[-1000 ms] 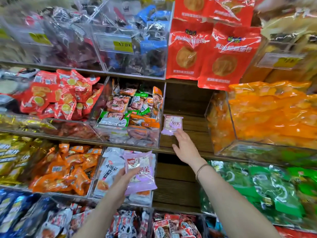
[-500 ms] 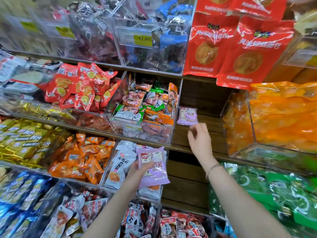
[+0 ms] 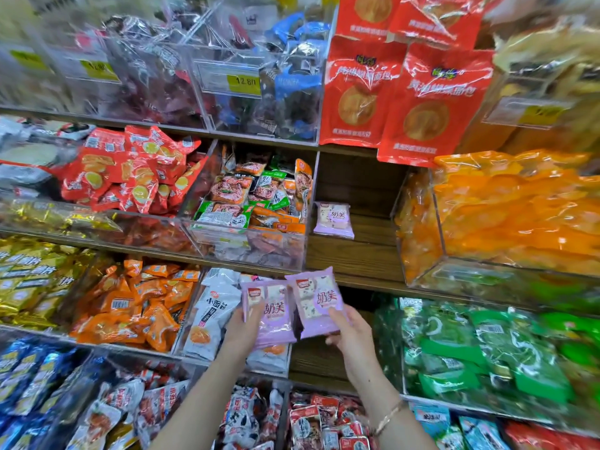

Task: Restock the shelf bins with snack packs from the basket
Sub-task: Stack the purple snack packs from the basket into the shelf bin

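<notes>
The left hand (image 3: pixel 242 332) has its grip closed on a purple snack pack (image 3: pixel 271 315), and the right hand (image 3: pixel 354 336) grips a second purple pack (image 3: pixel 319 302) just beside it, both near, before the lower bins. A third purple pack (image 3: pixel 334 219) lies farther off on the wooden shelf (image 3: pixel 367 254), between the mixed-pack bin (image 3: pixel 246 248) on its left and the orange-pack bin (image 3: pixel 418 241) on its right.

held packs (image 3: pixel 319 303): lilac, white squares | shelf pack (image 3: pixel 334 219): lilac | hanging bags (image 3: pixel 431 102): red | right bin (image 3: pixel 519 216): orange | shelf (image 3: pixel 354 258): brown wood
</notes>
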Demonstrator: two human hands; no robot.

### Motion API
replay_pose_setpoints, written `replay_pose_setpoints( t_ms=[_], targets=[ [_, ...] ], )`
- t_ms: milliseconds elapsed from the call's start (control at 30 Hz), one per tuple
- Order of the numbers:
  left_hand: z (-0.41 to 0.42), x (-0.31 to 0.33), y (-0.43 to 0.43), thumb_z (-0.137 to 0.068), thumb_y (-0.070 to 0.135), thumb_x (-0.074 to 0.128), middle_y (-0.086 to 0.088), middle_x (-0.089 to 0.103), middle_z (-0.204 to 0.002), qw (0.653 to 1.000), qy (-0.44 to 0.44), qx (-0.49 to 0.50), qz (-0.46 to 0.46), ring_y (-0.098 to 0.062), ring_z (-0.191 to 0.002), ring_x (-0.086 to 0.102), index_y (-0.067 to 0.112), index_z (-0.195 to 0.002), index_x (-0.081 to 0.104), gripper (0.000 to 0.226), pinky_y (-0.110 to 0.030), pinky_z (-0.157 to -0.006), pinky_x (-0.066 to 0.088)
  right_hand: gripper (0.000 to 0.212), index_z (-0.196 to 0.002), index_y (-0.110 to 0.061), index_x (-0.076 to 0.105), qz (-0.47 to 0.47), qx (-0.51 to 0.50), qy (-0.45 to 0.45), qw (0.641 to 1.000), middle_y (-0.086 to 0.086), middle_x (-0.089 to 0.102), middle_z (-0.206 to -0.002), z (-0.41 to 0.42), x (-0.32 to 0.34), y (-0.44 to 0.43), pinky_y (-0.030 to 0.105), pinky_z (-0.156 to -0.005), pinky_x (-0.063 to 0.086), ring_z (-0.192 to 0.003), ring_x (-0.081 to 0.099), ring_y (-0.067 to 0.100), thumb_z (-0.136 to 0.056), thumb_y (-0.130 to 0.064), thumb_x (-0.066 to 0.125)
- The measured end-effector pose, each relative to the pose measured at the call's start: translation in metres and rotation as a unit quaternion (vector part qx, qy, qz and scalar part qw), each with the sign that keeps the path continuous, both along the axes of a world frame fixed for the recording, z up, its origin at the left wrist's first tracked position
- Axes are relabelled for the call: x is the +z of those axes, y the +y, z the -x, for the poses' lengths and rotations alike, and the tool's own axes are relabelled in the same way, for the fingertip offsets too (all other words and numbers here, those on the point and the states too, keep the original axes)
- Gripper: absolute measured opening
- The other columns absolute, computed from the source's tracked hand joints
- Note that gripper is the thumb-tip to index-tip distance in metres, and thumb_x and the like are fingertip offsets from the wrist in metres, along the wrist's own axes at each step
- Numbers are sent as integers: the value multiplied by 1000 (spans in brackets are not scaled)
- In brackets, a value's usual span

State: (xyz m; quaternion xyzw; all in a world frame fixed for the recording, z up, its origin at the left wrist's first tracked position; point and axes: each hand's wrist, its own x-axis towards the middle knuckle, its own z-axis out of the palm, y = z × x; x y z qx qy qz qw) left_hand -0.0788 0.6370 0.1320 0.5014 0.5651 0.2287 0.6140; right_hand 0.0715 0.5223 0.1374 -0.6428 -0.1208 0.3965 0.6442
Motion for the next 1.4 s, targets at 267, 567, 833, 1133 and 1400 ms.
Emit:
replay_pose_setpoints(
  t_ms=[267,567,833,1133,1400],
  targets=[
    [-2,-2,1,-90,52,52,-10,47,-142,1000,1,-5,12,-30,-123,49,20,-142,40,62,-37,-90,39,28,-117,-4,60,-79,-184,124,972,4,66,-86,-55,21,-3,17,-55,49,-67,56,11,-91,-15,60],
    [0,0,1,-90,50,55,5,64,-104,999,-26,-9,36,-15,-93,61,27,-118,52,36,-33,-79,46,61,-134,-9,40,86,-233,-294,923,8,42,-127,-31,14,-1,33,-94,40,-117,46,23,-81,-16,70],
    [1,-4,4,-86,58,55,-4,52,-133,999,-14,-15,44,-23,-113,51,26,-134,45,59,-41,-94,41,45,-132,-10,46,343,-27,-616,709,9,46,-138,-78,25,51,41,-107,29,-128,38,26,-94,-34,42],
    [3,-8,5,-82,62,56,-6,47,-142,998,-25,-11,57,-28,-124,49,23,-143,38,74,-41,-98,38,60,-142,-8,34,343,134,-579,728,13,30,-150,-154,36,112,41,-114,23,-139,23,31,-91,-37,49],
    [3,-4,2,-85,58,56,-6,47,-141,997,-35,-1,71,-25,-119,50,26,-135,44,61,-42,-99,36,45,-128,-13,48,155,50,-578,800,4,48,-129,-98,34,78,30,-106,33,-125,41,20,-88,-32,56]
  ],
)
